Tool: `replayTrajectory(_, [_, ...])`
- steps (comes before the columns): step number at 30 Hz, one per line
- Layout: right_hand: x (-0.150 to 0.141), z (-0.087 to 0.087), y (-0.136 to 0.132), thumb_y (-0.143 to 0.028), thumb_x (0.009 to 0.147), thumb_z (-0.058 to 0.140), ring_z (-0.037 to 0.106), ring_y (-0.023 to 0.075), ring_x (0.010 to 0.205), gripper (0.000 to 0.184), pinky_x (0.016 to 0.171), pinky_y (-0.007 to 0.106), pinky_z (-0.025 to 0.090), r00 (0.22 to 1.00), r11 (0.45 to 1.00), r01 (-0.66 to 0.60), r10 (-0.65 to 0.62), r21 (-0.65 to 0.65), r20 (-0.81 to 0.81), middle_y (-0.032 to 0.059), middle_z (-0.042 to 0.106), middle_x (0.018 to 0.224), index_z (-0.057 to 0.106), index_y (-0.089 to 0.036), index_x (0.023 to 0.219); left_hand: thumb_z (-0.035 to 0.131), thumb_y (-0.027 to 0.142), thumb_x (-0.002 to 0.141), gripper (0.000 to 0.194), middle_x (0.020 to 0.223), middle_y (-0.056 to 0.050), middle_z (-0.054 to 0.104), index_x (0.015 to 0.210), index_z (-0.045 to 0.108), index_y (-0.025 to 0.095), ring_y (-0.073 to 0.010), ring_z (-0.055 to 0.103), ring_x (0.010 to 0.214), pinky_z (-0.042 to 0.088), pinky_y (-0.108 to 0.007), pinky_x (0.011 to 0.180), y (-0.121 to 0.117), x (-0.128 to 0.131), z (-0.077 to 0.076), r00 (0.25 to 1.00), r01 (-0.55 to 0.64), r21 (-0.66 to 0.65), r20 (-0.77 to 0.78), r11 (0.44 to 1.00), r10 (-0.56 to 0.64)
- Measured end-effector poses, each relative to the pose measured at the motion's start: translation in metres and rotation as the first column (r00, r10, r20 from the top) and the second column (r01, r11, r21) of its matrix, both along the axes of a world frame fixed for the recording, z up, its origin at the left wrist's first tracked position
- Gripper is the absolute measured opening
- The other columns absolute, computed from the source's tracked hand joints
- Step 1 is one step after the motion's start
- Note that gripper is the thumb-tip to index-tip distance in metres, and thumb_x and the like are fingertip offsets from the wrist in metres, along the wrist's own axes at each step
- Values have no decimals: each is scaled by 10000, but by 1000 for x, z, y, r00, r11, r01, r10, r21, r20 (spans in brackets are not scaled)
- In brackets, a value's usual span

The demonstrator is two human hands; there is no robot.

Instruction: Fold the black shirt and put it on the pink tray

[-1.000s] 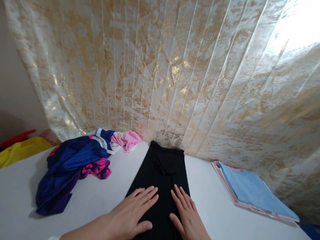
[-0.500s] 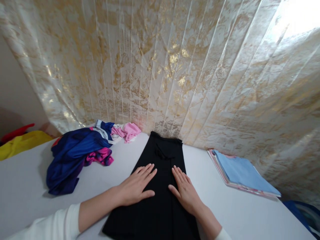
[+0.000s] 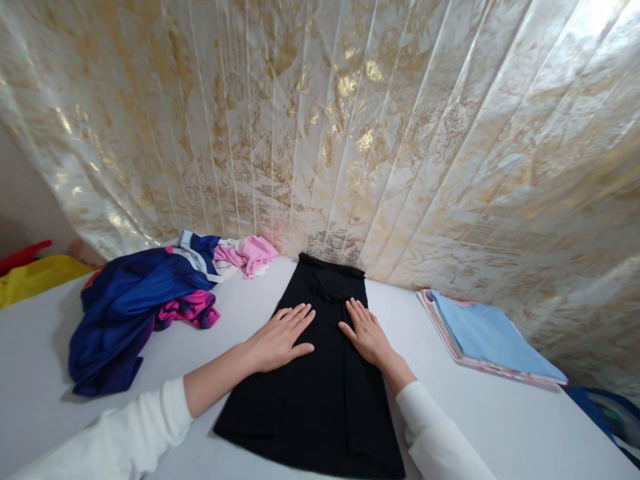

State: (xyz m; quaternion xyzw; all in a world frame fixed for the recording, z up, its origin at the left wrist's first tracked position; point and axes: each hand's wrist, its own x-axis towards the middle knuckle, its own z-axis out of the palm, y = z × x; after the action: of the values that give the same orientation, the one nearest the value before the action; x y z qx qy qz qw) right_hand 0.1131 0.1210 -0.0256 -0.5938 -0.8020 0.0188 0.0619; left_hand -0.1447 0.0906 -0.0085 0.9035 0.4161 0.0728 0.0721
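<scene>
A black garment (image 3: pixel 320 393) lies flat on the white table (image 3: pixel 210 353), its narrow end toward the curtain. My left hand (image 3: pixel 280 337) rests palm down on its upper left part, fingers stretched out and together. My right hand (image 3: pixel 367 330) lies flat on the garment's upper right part, fingers extended. Both hands hold nothing. White sleeves cover both forearms.
A heap of blue, pink and white clothes (image 3: pixel 140 300) sits at the back left. Folded clothes with a light blue piece on top (image 3: pixel 487 333) are stacked at the right. A gold and white curtain (image 3: pixel 350 133) hangs behind. Yellow and red cloth (image 3: pixel 35 277) lies at the far left.
Both hands have slid along the black garment away from me toward the curtain. More of the garment's near edge and my sleeves show as the view has pulled back.
</scene>
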Motion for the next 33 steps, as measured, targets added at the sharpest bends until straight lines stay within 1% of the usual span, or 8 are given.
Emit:
replayTrajectory(4, [1,-2,0,-548,967,245,142,208,1446,676,1159,384,158,1000,1000,1,-1,0,7,88,198,1564,243,-116,1486,368,537,976,659,1562,-111,147,1500,202,172,-239,121,1440,163,-429,1144,-34,0,-2,999,31,-47,26,998,-30])
replayTrajectory(10, [-3,0,0,-531,967,230,175,223,1439,659,1145,402,182,999,1000,24,-24,8,24,95,209,1561,255,-123,1484,393,537,970,707,1566,-83,83,1512,35,257,-258,130,1435,191,-478,1147,-100,-15,5,993,96,-169,78,981,-83])
replayTrajectory(15, [-24,11,-36,-424,939,374,267,274,1408,619,1119,429,254,999,999,31,-33,36,42,151,303,1522,326,-82,1452,400,516,975,688,1557,-65,125,1507,24,295,-267,183,1421,236,-480,1136,-115,-32,19,986,104,-201,150,974,-75])
replayTrajectory(19, [-36,17,-101,-250,851,464,552,300,1155,591,942,433,457,997,991,1,-12,132,77,161,540,1346,390,-116,1422,446,340,981,584,1555,-60,178,1501,187,284,-246,208,1418,250,-471,1132,-100,-32,25,985,88,-251,169,964,-46])
replayTrajectory(23, [-32,6,-148,-154,731,535,656,248,867,593,683,317,543,992,992,-33,18,119,125,124,649,1116,506,-156,1323,533,176,898,447,1494,-84,373,1340,498,233,-258,329,1372,285,-473,1098,-60,-10,23,977,85,-134,206,987,-56])
replayTrajectory(26, [-27,-7,-158,-27,661,511,676,208,747,606,547,242,507,982,989,10,-37,146,185,71,683,962,570,-209,1236,569,135,867,289,1241,-63,597,1142,615,211,-243,520,1172,389,-416,985,-27,17,22,969,100,-38,231,994,-89])
replayTrajectory(28, [-26,-11,-158,34,641,463,682,184,691,631,502,218,485,972,986,10,-49,167,230,45,691,889,589,-223,1204,593,119,848,244,1111,-51,621,1077,631,192,-231,559,1052,426,-379,911,-11,38,23,971,98,-16,222,995,-92])
replayTrajectory(33, [-28,-6,-156,56,629,424,694,165,681,621,498,197,481,969,985,-19,-24,170,246,13,707,860,609,-229,1149,620,93,826,298,1074,-39,591,1101,627,209,-220,546,1007,434,-345,883,6,79,22,973,135,-13,193,991,-130])
